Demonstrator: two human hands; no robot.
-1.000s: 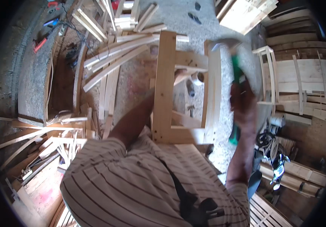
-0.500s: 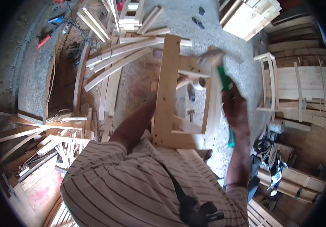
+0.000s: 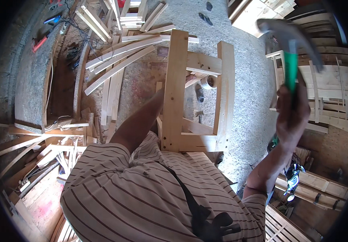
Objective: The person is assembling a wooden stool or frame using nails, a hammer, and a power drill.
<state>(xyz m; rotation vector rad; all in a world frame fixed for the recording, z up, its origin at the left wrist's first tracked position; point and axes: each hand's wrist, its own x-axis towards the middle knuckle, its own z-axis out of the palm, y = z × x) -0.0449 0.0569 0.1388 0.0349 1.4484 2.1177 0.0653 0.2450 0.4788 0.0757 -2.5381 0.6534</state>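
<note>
My right hand (image 3: 292, 111) is closed round the green handle of a claw hammer (image 3: 290, 66), raised off to the right of a wooden frame. The hammer's metal head is blurred by motion. This pale wooden frame (image 3: 175, 92) stands in front of me, with two long side pieces joined by crosspieces. Dark nail heads show at its near corners. My left arm reaches behind the frame's left side piece. Only a bit of my left hand (image 3: 190, 78) shows through the opening, beside a crosspiece; its fingers are mostly hidden. A round tin (image 3: 209, 82) is seen through the frame.
Several loose wooden strips (image 3: 119, 66) lie on the floor to the left. Stacked boards (image 3: 258, 18) sit at the far right, and a slatted wooden piece (image 3: 289, 80) stands at right. Sandals (image 3: 205, 18) lie far ahead. Offcuts (image 3: 36, 149) are heaped at the left.
My right hand has swung the hammer up and to the right, away from the frame. The frame sits slightly left and higher in the view; my left arm stays behind it.
</note>
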